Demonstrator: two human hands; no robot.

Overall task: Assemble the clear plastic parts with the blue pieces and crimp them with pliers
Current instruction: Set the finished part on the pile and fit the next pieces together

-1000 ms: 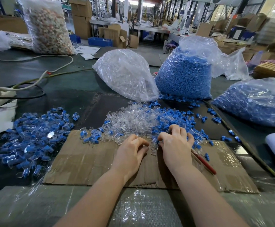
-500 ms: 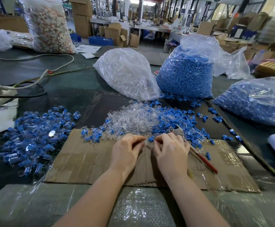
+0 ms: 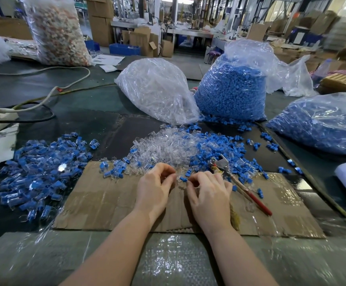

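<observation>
Now I see left hand (image 3: 154, 187) pinching clear part (image 3: 177, 179) | right hand (image 3: 208, 191) pinching blue piece (image 3: 183, 179) | pliers (image 3: 238, 182) lying on cardboard (image 3: 106, 199)

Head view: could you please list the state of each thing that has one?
Left hand: pinching a clear part.
Right hand: pinching a blue piece.
Pliers: lying unheld on the cardboard.
Clear-parts bag: lying on its side.
Tall blue-pieces bag: upright, open-topped.

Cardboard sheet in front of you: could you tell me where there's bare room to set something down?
The cardboard sheet lies bare left of the left hand. Crowded: its far edge under the loose parts pile, and the right, where the pliers lie.
</observation>
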